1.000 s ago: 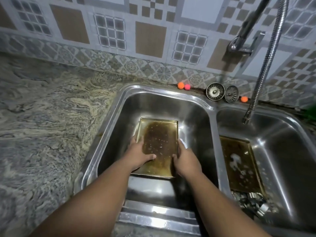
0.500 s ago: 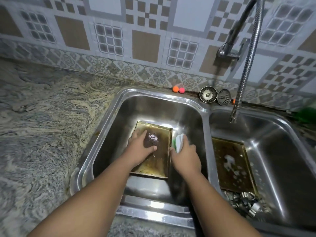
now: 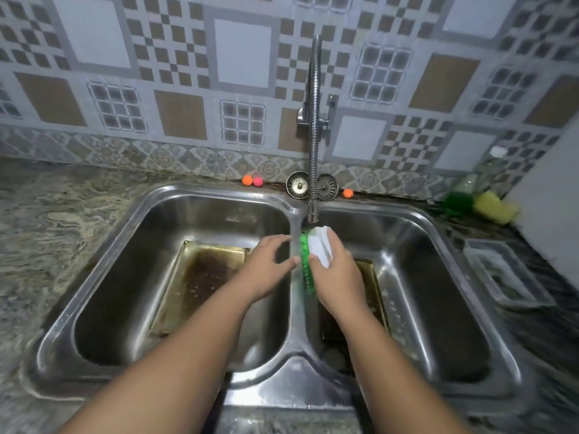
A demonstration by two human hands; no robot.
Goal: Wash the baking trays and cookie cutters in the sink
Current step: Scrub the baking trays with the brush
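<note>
Right hand [image 3: 336, 277]: I gripped the brush [image 3: 315, 249], my fingers curled round its white back, green bristles turned toward 9 o'clock.
Left hand [image 3: 263, 270]: it held nothing, with fingers straight and reaching toward the bristles. I could not tell whether the tips touched them.
Brush position: it was over the divider of the sink [image 3: 219, 191], just below the nozzle of the tap hose [image 3: 314, 120].
Left tray [image 3: 200, 277]: it lay flat on the floor of the left basin, brown and stained. My left wrist covered its 3 o'clock corner.
Right tray [image 3: 374, 286]: it lay in the right basin, mostly hidden under my right hand and forearm.
Cookie cutters: I could not make them out, as my right forearm blocked the near end of that basin.
Behind the sink, 12 o'clock: two strainers [image 3: 297, 184] leaned on either side of the hose, with an orange ball [image 3: 247, 180] and a pink ball [image 3: 258, 181] touching at 11 and another orange ball [image 3: 347, 193] at 1.
Counter [image 3: 47, 230], 2 o'clock: a yellow sponge [image 3: 495, 207] sat beside a green scrubber [image 3: 457, 202].
Counter, 3 o'clock: a clear plastic box [image 3: 507, 274] stood just beside the rim.
</note>
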